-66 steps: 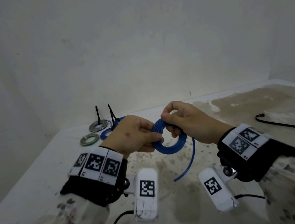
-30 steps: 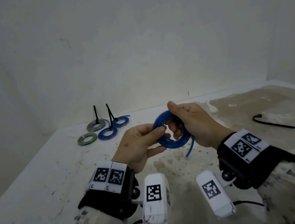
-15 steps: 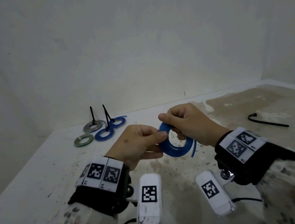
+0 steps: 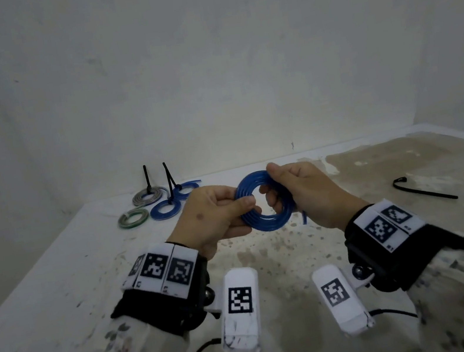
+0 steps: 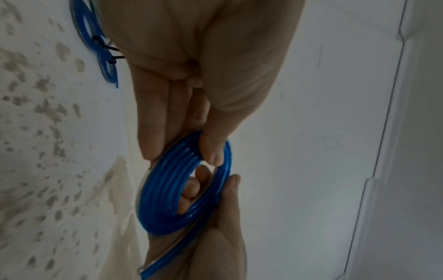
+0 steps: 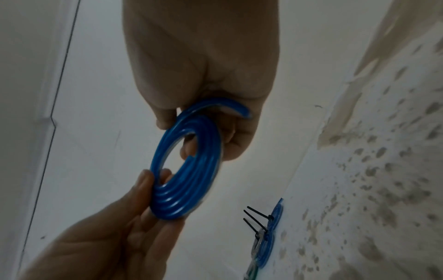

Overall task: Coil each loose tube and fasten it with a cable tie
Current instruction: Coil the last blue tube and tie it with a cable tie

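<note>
A blue tube (image 4: 266,221) wound into a flat coil of several turns hangs above the table, held between both hands. My left hand (image 4: 216,216) pinches the coil's left rim between thumb and fingers, seen close in the left wrist view on the blue tube (image 5: 167,191). My right hand (image 4: 298,192) grips the right rim, thumb on top and fingers through the hole. A short free end (image 4: 304,218) sticks out below my right hand; in the right wrist view it curls from the blue tube (image 6: 189,181) by the palm. A loose black cable tie (image 4: 422,192) lies on the table at right.
Several finished coils lie at the table's back left: a grey one (image 4: 147,196), a green one (image 4: 133,218) and blue ones (image 4: 167,209), with black tie tails standing up. The white wall is close behind. The tabletop (image 4: 269,253) is stained and speckled.
The long loose tail that hung under the coil has been wound in; only a short end remains out. Both hands kept hold of the coil and turned it between them.
</note>
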